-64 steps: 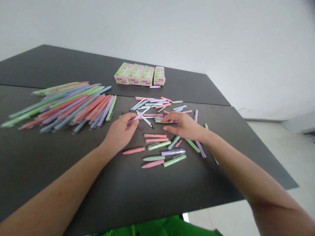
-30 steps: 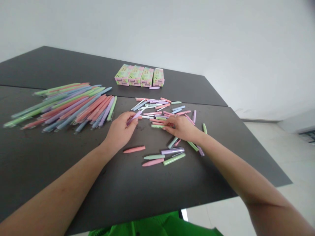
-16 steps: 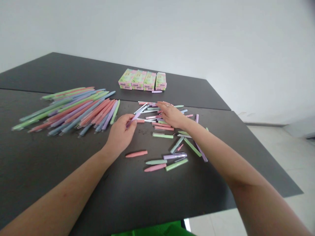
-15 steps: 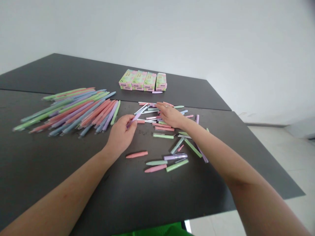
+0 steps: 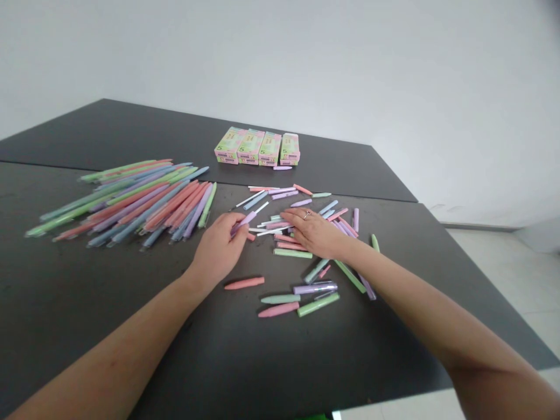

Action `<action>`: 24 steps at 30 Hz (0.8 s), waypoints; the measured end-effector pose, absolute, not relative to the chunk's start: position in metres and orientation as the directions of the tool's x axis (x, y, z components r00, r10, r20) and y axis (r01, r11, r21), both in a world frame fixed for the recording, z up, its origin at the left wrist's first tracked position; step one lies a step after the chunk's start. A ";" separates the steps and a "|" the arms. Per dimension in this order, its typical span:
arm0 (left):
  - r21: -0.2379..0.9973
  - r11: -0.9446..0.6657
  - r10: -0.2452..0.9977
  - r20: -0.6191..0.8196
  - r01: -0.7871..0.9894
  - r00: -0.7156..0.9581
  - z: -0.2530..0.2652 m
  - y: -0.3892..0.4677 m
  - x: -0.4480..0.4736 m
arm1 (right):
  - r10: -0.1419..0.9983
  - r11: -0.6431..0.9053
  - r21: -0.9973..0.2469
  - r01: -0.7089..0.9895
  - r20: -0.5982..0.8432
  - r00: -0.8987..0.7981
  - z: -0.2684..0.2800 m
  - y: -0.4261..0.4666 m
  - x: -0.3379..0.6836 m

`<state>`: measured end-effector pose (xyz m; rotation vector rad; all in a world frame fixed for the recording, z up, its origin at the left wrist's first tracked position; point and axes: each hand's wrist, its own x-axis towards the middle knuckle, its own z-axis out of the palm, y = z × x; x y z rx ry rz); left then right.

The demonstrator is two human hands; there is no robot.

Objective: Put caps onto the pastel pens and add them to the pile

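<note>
Scrap of green cloth (image 5: 317, 417) at the bottom edge, pale floor (image 5: 406, 409) to its right. Then the dark table (image 5: 245, 356), matt, faintly smudged. On its near part: a coral tapered piece (image 5: 244, 283) lying alone; right of it a pink tapered piece (image 5: 279, 310), a grey-green tapered piece (image 5: 280, 299), a light green cap (image 5: 318, 304) and a purple cap (image 5: 315, 288), grouped close together. At left, a large heap of pens (image 5: 170, 205), mixed pastel colours, roughly fanned, tapered ends mostly pointing away. A straight seam (image 5: 236, 184) crosses the table beyond. Past it, four pink-and-green boxes (image 5: 269, 149) in a row, a small purple piece (image 5: 282, 168) just before them. Plain pale wall (image 5: 280, 64) behind.

Left hand (image 5: 221, 248): closed, thumb and fingers pinching a purple barrel (image 5: 245, 221), tilted up to the right; a white rod (image 5: 261, 207) projects from its far end. Small coral end (image 5: 251, 237) shows just beside the thumb.

Right hand (image 5: 321, 233): palm down, fingers extended and close together, ring (image 5: 307, 214) on one, over the scattered pen parts (image 5: 293, 254). Whatever lies beneath is hidden; cannot tell whether it grips anything. Thin white rods (image 5: 273, 231) lie near its fingertips.
</note>
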<state>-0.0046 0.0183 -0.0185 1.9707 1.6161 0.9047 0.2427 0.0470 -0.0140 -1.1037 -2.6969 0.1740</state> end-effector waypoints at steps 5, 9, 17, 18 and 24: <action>0.625 -0.288 0.956 0.237 0.726 0.175 -0.023 0.017 -0.004 | 0.729 0.674 -0.295 0.678 0.113 -0.675 -0.005 0.039 0.252; 0.577 -0.316 0.947 0.243 0.753 0.212 -0.023 0.015 -0.003 | 0.845 0.528 -0.378 0.760 0.152 -0.512 0.002 0.063 0.265; 0.603 -0.275 0.959 0.228 0.749 0.169 -0.024 0.017 -0.004 | 0.800 0.599 -0.257 0.759 0.149 -0.581 -0.014 0.132 0.251; 0.592 -0.282 0.957 0.228 0.755 0.179 -0.025 0.016 -0.004 | 0.794 0.606 -0.233 0.760 0.121 -0.596 -0.017 0.135 0.246; 0.527 -0.353 0.934 0.240 0.773 0.263 -0.024 0.009 0.002 | 0.743 0.668 -0.156 0.727 0.093 -0.663 -0.025 0.124 0.236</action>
